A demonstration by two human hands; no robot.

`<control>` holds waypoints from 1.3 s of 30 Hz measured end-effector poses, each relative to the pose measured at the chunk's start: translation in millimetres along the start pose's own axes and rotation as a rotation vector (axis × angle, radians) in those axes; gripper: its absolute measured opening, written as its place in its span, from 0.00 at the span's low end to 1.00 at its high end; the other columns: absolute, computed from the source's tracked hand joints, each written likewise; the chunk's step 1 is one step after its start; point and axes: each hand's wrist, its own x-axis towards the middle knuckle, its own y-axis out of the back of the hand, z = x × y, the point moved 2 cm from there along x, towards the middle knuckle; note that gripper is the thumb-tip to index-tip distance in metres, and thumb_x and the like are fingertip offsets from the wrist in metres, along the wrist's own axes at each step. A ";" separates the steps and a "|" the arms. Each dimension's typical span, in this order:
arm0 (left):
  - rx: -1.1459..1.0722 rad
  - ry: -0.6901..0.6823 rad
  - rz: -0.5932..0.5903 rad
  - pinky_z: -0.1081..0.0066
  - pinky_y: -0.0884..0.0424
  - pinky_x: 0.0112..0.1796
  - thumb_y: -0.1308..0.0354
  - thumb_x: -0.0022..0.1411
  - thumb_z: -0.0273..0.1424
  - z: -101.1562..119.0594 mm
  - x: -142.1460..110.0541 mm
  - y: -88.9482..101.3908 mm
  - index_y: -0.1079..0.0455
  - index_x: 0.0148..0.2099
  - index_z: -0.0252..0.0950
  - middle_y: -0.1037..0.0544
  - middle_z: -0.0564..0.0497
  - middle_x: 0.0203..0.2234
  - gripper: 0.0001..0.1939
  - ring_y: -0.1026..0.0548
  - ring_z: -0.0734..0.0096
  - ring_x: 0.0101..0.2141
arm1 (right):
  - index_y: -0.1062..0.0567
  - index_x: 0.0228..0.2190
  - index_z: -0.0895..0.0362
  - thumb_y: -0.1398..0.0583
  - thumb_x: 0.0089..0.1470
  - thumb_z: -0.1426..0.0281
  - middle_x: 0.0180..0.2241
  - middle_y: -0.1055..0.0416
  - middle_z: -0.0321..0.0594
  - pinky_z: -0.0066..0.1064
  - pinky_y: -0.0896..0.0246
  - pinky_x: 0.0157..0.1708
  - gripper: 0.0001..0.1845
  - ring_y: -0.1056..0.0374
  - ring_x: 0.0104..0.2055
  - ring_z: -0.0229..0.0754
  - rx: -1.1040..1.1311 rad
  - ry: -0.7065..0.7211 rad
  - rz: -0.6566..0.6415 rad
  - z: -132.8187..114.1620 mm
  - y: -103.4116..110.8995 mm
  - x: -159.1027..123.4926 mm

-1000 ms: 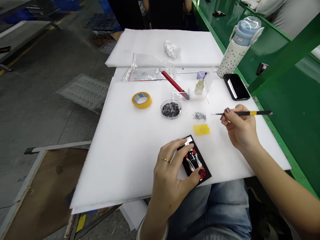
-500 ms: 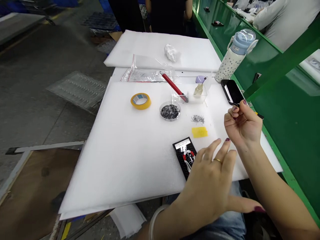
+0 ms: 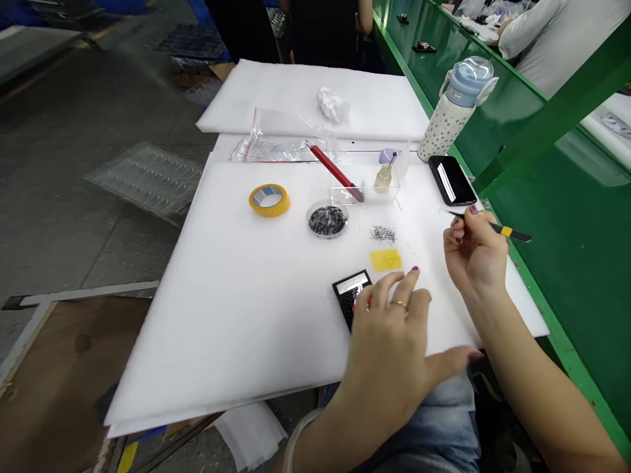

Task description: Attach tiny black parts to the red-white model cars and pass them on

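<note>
My right hand [image 3: 476, 253] pinches black tweezers [image 3: 513, 232] with a yellow band, their thin tip pointing left over the table's right side. Whether anything sits in the tip is too small to tell. My left hand [image 3: 394, 328] is open, thumb spread to the right, and hovers above a small black tray [image 3: 349, 292] with a white label, covering most of it. A bit of red shows beside my fingers. Just beyond lie a strip of yellow tape [image 3: 386, 259] and a loose pile of short black fibres [image 3: 383, 234]. More such fibres fill a round clear dish [image 3: 327, 220].
A yellow tape roll [image 3: 269, 200], a red pen [image 3: 335, 172] and a small glass bottle [image 3: 383, 177] in a clear box stand farther back. A phone [image 3: 452, 180] and a dotted water bottle [image 3: 453, 108] line the green partition [image 3: 572, 197]. Other people sit beyond.
My left hand has shifted left and now hides more of the black tray. My right hand has turned, so the tweezers show lengthwise. The view has moved slightly.
</note>
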 end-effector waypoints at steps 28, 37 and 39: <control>0.265 0.074 -0.151 0.41 0.35 0.57 0.21 0.33 0.52 -58.6 -51.3 9.1 0.42 0.68 0.35 0.36 0.27 0.67 0.64 0.37 0.25 0.64 | 0.30 0.20 0.52 0.26 0.48 0.64 0.24 0.24 0.36 0.34 0.40 0.24 0.19 0.32 0.24 0.39 -0.733 0.127 -0.329 23.6 13.4 -43.3; 0.256 0.077 -0.163 0.37 0.32 0.56 0.20 0.32 0.52 -58.9 -51.2 9.9 0.42 0.69 0.36 0.37 0.28 0.67 0.65 0.38 0.23 0.65 | 0.29 0.19 0.52 0.27 0.48 0.67 0.24 0.23 0.36 0.33 0.39 0.25 0.17 0.32 0.25 0.38 -0.743 0.130 -0.333 22.5 12.2 -43.5; 0.250 0.072 -0.182 0.36 0.30 0.56 0.19 0.31 0.52 -59.5 -51.7 11.0 0.43 0.69 0.36 0.37 0.27 0.67 0.66 0.38 0.22 0.65 | 0.29 0.20 0.52 0.26 0.48 0.66 0.24 0.23 0.36 0.33 0.38 0.25 0.18 0.31 0.25 0.38 -0.728 0.131 -0.334 22.3 12.3 -42.8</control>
